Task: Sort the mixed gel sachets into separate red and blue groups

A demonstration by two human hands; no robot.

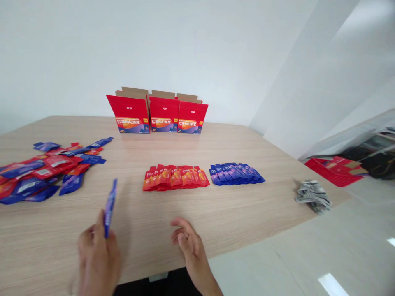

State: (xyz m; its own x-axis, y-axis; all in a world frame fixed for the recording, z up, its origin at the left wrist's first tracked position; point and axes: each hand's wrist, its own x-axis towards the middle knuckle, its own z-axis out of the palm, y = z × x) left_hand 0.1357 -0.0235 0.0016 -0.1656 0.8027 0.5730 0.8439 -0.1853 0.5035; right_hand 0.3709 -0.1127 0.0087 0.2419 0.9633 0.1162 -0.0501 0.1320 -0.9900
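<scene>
A blue pouch (110, 209) stands on edge in my left hand (99, 255), pinched between the fingers above the near part of the table. My right hand (191, 250) hovers to the right of it, fingers loosely curled and apart, with nothing in them. Beyond my right hand lies a row of overlapping red pouches (175, 178). To the right of those, a similar row of blue pouches (236, 174) is fanned out. On the left, a loose heap of mixed red and blue pouches (46, 170) covers part of the table.
Three open red cartons (132, 119) with raised flaps stand side by side near the wall. A crumpled striped cloth (313, 196) lies at the table's right edge. Past it, a red box (335, 170) sits by dark items. The pale wooden tabletop (173, 148) ends in front of me.
</scene>
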